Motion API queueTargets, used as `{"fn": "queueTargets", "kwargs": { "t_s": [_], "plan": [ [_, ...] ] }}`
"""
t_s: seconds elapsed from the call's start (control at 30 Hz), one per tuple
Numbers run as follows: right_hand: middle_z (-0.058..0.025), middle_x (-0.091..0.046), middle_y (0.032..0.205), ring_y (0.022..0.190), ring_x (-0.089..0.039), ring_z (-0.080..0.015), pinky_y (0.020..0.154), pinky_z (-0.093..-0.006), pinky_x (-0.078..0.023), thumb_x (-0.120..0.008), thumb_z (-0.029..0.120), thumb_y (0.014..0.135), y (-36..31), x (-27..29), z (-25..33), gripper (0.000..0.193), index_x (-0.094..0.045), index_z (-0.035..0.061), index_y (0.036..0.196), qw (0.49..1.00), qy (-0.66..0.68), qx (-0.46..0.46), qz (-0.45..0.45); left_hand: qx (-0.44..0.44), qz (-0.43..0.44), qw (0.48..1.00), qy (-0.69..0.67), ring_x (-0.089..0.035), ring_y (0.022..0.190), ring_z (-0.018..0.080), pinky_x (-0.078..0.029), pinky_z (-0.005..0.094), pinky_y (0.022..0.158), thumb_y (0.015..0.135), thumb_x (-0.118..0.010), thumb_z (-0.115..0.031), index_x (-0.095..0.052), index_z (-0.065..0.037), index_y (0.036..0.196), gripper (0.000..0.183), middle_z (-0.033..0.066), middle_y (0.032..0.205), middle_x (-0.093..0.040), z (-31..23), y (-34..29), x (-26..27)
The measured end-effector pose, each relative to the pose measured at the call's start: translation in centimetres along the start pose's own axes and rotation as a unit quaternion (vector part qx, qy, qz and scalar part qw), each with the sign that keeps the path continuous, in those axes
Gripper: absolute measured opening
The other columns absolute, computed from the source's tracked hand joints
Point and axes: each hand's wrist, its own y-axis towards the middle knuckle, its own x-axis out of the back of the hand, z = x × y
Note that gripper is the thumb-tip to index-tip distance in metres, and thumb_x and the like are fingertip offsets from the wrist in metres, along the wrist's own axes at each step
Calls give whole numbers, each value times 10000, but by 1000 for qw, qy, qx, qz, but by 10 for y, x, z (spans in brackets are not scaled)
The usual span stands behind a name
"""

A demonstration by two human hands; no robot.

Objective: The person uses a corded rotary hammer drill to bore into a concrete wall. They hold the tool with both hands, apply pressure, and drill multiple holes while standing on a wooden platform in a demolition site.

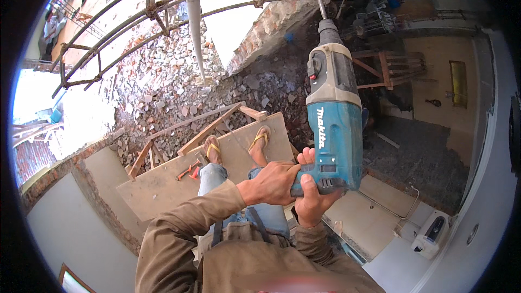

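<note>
A teal and beige rotary hammer drill [335,125] points up and away from me, its grip end low and close to my body. My left hand [269,182] is closed round the handle from the left. Below the motor body, my right hand [315,199] also grips the tool, its thumb lying over the handle and part of its fingers hidden. The steel bit [322,8] reaches the broken masonry edge [304,1] beside the rebar; I cannot tell whether its tip touches.
I stand in sandals on a wooden plank platform [163,195], where a hammer with orange parts [190,171] lies by my foot. Tied rebar [146,13] arches across the top, with a pale pole [194,16] crossing it. Rubble [168,84] covers the ground below. A white wall-mounted unit [432,233] is at right.
</note>
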Motion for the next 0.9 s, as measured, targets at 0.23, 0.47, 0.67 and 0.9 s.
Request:
{"fn": "queueTargets", "kwargs": {
  "t_s": [0.23, 0.47, 0.67, 0.9],
  "plan": [
    [-167, -628, 1100, 985, -670, -274, 931, -438, -576, -576, -70, 789, 23, 6, -3, 476, -464, -76, 1251, 1000, -3, 24, -7, 37, -11, 999, 28, -652, 771, 426, -524, 483, 679, 650, -760, -202, -541, 28, 948, 436, 231, 808, -645, 2, 19, -8],
    [-105, -616, 861, 786, -631, -202, 862, -462, -596, -595, -50, 785, 53, 19, 13, 271, -534, -44, 1050, 998, 4, -16, -61, 73, -20, 996, 53, -650, 742, 422, -517, 498, 660, 653, -726, -193, -556, 42, 965, 426, 225, 776, -647, -1, 48, -28],
    [-112, -613, 837, 769, -634, -222, 840, -468, -602, -587, -10, 764, 80, 27, -4, 206, -560, -46, 965, 997, 34, -49, -58, 123, 9, 986, 110, -665, 704, 409, -523, 490, 629, 664, -703, -184, -565, 37, 967, 399, 216, 758, -662, 7, 66, -25],
    [-126, -629, 922, 834, -647, -237, 905, -480, -574, -589, 63, 737, 123, 85, -38, 321, -587, -32, 1044, 977, 140, -154, -37, 174, 21, 973, 151, -690, 689, 386, -540, 467, 618, 691, -679, -138, -560, 31, 880, 280, 217, 743, -674, 18, 104, -61]
  ]
}}
